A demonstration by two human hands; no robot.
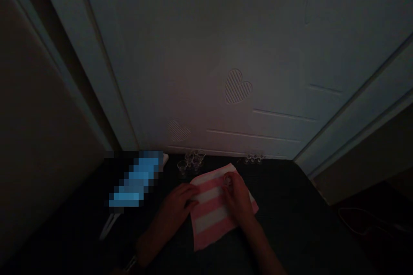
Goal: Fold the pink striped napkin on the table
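**Small, round, clear cup (pixel 227 180) pinched over a pink-and-white striped fabric cloth (pixel 211 221)**

On my head feed, the right hand (pixel 240 195) has its thumb and fingers closed around the cup, with almost no gap; I judge the tip pinch suits something so small. The cup sits between those fingertips, over the cloth's upper right part; I cannot tell whether it touches the fabric.

The left hand (pixel 177 202) has its thumb and fingers loosely parted, fingertips over the cloth's left edge. I read that as steadying the fabric, though I cannot tell whether they press. The cloth lies spread beneath both sets of fingers, perhaps as a soft layer between cup and dark tabletop (pixel 300 219).

Just beyond the left fingers stands a cluster of clear, stemmed cups (pixel 193 161); beyond the right fingers, a row of small clear cups (pixel 254 158). Both sit against the foot of the pale panel with embossed hearts (pixel 193 73), probably to leave the near surface free for handling.

Well left of the left fingers lies a blurred device with a glowing blue screen (pixel 138 180), apart from the cloth, perhaps for viewing.
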